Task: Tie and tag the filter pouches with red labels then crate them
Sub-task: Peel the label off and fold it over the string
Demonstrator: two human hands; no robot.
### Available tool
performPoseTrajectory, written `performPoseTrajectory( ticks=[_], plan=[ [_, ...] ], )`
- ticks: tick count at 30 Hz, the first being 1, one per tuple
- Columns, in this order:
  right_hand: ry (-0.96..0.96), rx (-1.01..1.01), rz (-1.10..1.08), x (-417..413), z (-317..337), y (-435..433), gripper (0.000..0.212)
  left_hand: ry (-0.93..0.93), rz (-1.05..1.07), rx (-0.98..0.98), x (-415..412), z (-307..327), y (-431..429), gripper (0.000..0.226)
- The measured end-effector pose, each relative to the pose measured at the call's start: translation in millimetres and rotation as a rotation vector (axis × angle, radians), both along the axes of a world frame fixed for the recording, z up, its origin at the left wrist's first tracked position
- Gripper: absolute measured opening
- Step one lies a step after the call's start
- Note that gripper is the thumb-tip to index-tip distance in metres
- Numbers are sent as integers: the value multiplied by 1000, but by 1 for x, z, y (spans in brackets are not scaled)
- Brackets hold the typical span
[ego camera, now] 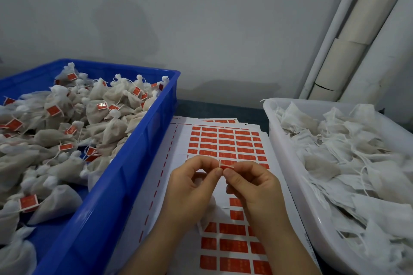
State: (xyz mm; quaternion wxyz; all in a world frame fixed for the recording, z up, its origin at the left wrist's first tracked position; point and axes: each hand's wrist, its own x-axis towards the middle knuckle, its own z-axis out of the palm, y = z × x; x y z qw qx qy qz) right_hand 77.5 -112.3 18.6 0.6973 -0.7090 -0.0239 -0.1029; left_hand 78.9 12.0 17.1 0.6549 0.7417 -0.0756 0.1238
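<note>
Both hands are up over the label sheet (225, 143), centre, near side. My left hand (192, 187) and right hand (252, 187) each pinch one end of a single red label (227, 166) between thumb and forefinger, tips almost meeting and the other fingers curled in. The label is small, red with a white edge, and looks half folded. I can't make out the string, too thin. There's white fabric low between my wrists, probably the pouch (206, 214), mostly hidden.

I judge the step is tagging. To do it well I should keep the string in the crease, line the two halves up square, and press flat from the fold outward so no sticky edge is left showing.

The blue crate (125, 185) on the left holds tagged pouches (116, 127), bunched tops, red tags. The white tray (288, 163) on the right holds flat untied pouches (348, 163).
</note>
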Motion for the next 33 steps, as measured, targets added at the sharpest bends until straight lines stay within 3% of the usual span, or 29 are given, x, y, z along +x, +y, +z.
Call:
performPoseTrajectory(
  ticks=[5, 7, 11, 16, 20, 26, 29, 31, 33],
  plan=[
    [17, 80, 46, 0, -1, 1, 38, -13, 6, -13, 0, 1, 0, 8],
    [7, 73, 30, 0, 0, 2, 28, -4, -11, -37, 0, 2, 1, 5],
    [-17, 28, 25, -1, 1, 2, 18, -14, -17, -59, -1, 4, 1, 24],
    [-8, 29, 24, 0, -3, 4, 22, -32, -26, -50, 2, 2, 3, 4],
    [-10, 25, 15, 0, -5, 4, 23, -40, -58, -36, 4, 2, 5, 12],
    [-15, 14, -15, 0, -6, 5, 20, 12, -42, -49, 7, 0, 6, 3],
    [1, 26, -40, 0, -6, 5, 25, 39, -48, -127, 6, 0, 5, 17],
    [4, 41, -52, 1, -6, 5, 26, 56, -38, -101, 6, 0, 5, 5],
    [2, 54, -45, 1, -6, 5, 26, 63, -24, -52, 6, -2, 4, 9]
  ],
)
